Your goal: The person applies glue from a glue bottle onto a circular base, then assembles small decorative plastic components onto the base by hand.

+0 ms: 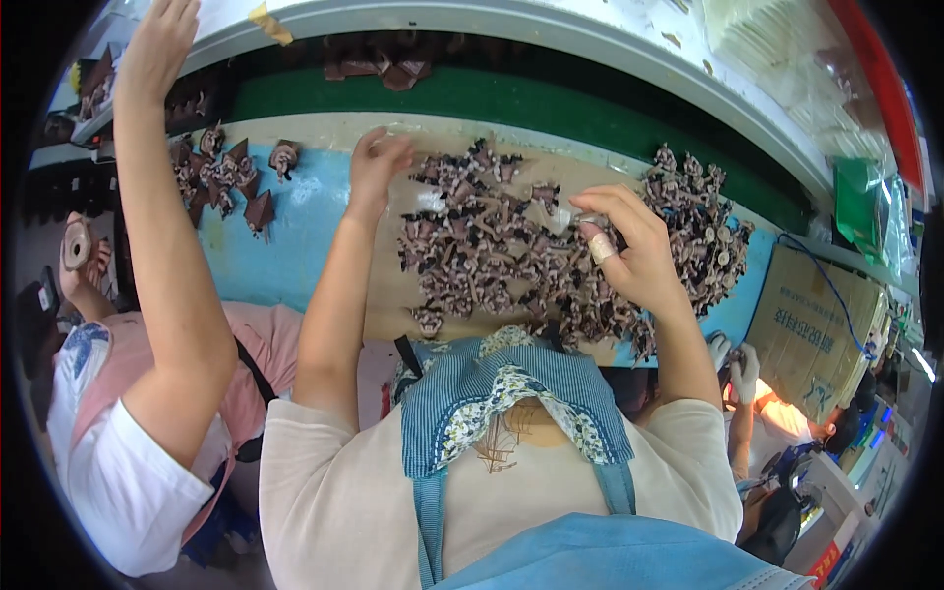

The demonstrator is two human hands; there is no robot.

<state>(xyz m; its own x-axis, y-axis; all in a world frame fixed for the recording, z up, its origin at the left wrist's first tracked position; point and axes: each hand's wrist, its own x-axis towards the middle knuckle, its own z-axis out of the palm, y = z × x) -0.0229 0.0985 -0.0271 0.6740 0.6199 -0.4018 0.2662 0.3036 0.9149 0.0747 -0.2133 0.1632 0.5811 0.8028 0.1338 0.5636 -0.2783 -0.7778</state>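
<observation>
My left hand (378,177) is raised over the worktable, just left of a pile of figurines; its fingers look apart and empty, slightly blurred. My right hand (637,246) hovers over the right part of the pile, with light tape round its thumb. Pinched between that thumb and the fingers is a small brownish-grey figurine (596,226), mostly hidden by them. Many small brown, pink and black figurines (472,261) lie heaped on brown cardboard between my arms. A second dense heap of figurines (718,251) sits beyond my right hand.
On the blue tabletop (320,187) at left, several figurines with brown pointed pieces (231,177) stand. A white shelf edge (472,15) runs above the table's far side. A co-worker's arm (167,246) reaches up at left. A cardboard box (801,310) stands at right, near another person's gloved hand (744,374).
</observation>
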